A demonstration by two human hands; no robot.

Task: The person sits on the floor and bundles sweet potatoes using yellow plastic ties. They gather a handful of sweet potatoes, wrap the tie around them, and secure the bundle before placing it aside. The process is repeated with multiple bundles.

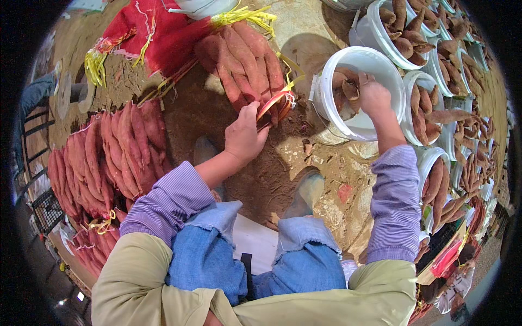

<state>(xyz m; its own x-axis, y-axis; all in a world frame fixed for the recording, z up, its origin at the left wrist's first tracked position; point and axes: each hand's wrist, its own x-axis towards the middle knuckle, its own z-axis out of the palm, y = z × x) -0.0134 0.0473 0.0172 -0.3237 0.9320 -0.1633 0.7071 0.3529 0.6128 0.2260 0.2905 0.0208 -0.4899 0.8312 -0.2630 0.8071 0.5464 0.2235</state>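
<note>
My left hand (246, 134) grips the mouth of a red mesh bag (274, 102), which has a yellow drawstring at its rim. Long sweet potatoes (244, 57) fill the bag, which lies on the bare soil in front of me. My right hand (373, 94) reaches inside a white plastic bucket (336, 110) with a wire handle. Its fingers are beside a few sweet potatoes (350, 89) near the bucket's bottom; whether they hold one is hidden.
Filled red mesh bags (118, 150) stand in rows at left. Flat red mesh bags (171, 36) with yellow ties lie at the top. Several white buckets (408, 91) of sweet potatoes crowd the right side. My boot (306, 191) rests on the dirt. Another person's leg (38, 95) shows far left.
</note>
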